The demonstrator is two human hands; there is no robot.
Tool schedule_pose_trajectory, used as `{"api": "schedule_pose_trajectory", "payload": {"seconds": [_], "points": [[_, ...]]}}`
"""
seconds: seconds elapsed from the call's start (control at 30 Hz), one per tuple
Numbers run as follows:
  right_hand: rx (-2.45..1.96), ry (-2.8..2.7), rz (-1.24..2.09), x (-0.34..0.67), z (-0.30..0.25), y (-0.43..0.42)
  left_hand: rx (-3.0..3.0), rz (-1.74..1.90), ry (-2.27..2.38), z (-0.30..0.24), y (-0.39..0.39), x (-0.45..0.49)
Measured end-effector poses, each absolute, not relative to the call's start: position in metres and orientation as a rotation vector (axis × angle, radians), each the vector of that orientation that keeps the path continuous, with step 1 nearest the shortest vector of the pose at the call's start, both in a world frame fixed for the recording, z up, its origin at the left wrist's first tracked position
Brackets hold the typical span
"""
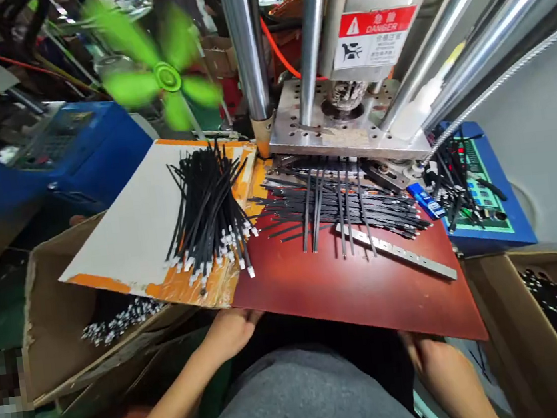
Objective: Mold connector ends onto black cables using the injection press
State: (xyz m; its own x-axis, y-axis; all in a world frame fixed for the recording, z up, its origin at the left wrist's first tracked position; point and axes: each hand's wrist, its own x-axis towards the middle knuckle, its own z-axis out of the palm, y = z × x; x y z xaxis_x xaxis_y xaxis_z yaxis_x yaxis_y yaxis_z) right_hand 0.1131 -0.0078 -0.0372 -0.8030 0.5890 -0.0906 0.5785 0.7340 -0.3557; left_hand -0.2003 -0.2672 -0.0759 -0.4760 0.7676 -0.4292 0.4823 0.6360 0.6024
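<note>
Although the fingers are partly hidden, so neither grip's width can be told, the left hand lies at the near edge of the white board, and the right hand lies at the near edge of the red table. Neither appears to hold anything. Beyond them, a heap of black wires with white tips crosses the board, and loose black wires lie near the table's far edge. They look light, thin and springy, apt to slip apart, so the heap's middle seems the surest hold.
</note>
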Motion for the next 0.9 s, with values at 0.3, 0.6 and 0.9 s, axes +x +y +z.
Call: {"api": "schedule_pose_trajectory", "payload": {"seconds": [0.3,0.6,0.9], "points": [[-0.505,-2.727,-0.080,0.034,0.001,0.086,1.446,0.579,2.578,0.006,-0.240,-0.228],[-0.160,-2.773,0.289,0.025,-0.006,0.042,0.965,0.617,2.810,-0.012,-0.207,-0.231],[-0.317,-3.078,1.245,-0.182,0.036,-0.016,0.755,1.414,2.418,0.003,-0.256,-0.271]]}}
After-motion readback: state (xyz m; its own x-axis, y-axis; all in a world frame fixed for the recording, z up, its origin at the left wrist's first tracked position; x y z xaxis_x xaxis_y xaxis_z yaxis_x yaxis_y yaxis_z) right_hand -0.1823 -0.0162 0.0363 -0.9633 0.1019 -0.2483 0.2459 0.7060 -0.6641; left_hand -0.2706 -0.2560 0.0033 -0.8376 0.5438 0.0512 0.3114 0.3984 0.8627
